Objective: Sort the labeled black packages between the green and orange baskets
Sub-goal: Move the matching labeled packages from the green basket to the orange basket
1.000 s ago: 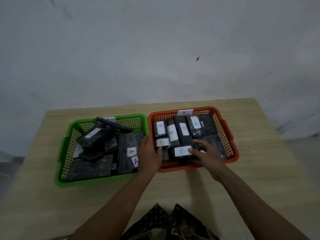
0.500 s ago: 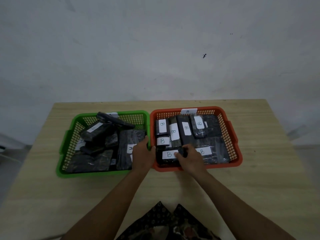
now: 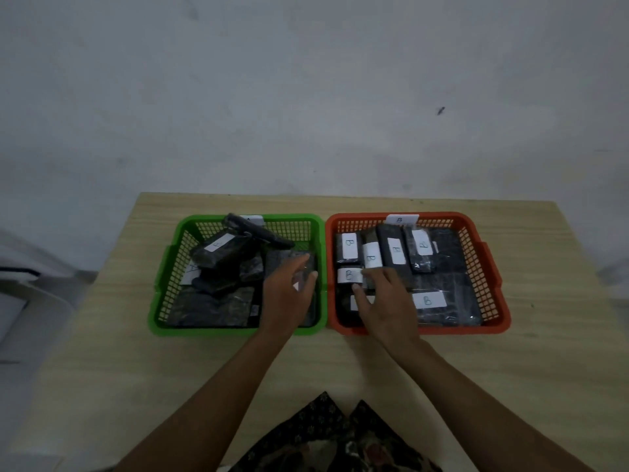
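Note:
The green basket [image 3: 163, 267] stands on the left and holds several black packages, one with a white label [image 3: 218, 245]. Beside it, the orange basket [image 3: 490, 267] holds black packages labelled B [image 3: 349, 245]. My left hand [image 3: 287, 296] is in the green basket's right side, its fingers and thumb curled around a black package [image 3: 289, 258] whose label is mostly hidden. My right hand [image 3: 386, 303] lies in the orange basket's front left corner with its fingers spread over the packages, its fingertips by a small B package [image 3: 347, 275].
Both baskets sit side by side, rims touching, on a light wooden table [image 3: 374, 362] against a grey wall. Each basket has a white tag on its far rim, the orange one [image 3: 400, 219] marked B. Patterned clothing [image 3: 337, 437] shows at the near edge.
My left hand moved off the rims between the baskets into the green basket and closed on a package. My right hand shifted left and now lies open over the B package it was gripping.

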The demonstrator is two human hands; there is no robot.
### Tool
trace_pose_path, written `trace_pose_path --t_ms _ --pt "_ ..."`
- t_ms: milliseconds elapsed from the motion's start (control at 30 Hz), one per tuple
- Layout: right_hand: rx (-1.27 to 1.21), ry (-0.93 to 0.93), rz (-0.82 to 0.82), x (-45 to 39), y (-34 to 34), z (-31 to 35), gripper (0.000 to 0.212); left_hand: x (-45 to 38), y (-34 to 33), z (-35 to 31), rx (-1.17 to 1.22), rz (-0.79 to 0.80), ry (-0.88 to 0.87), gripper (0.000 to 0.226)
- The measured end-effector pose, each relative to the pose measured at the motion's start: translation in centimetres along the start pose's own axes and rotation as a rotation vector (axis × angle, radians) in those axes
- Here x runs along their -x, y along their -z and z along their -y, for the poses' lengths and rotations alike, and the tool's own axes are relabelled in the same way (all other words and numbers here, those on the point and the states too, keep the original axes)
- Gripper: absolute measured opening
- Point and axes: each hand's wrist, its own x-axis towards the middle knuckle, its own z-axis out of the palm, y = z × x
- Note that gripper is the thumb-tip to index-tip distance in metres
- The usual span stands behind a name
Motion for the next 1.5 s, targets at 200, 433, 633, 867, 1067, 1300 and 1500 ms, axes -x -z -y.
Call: trace_pose_path --t_ms 200,433,633,867,1067,1300,1500 --pt "-0.166 0.216 0.224 -1.5 -4.4 8.7 0.025 -0.3 8.2 5.0 -0.167 -0.024 -0.03 0.03" --pt "0.011 0.501 0.62 -1.4 -9.5 13.8 0.047 1.6 14.3 10.8 -0.364 0.174 -0.052 0.036" --pt "0.201 0.646 0.639 -1.4 -11.0 12.4 0.055 2.2 17.3 13.3 -0.344 0.159 -0.107 0.036" --pt "-0.487 0.143 0.426 -2.2 -10.7 15.5 0.017 0.5 19.6 13.2 0.009 -0.042 0.048 0.038" --pt "-0.757 -0.158 0.485 -2.7 -9.4 15.8 0.016 -2.1 18.8 11.9 0.288 -0.015 0.345 0.032" --pt "-0.335 -0.174 0.269 -2.7 -10.1 14.0 0.024 -1.6 18.6 13.4 0.183 0.155 0.387 0.02" --pt "-0.095 -0.175 0.333 -4.9 -11.8 16.1 0.025 -1.9 18.6 13.9 -0.18 0.152 0.174 0.03"
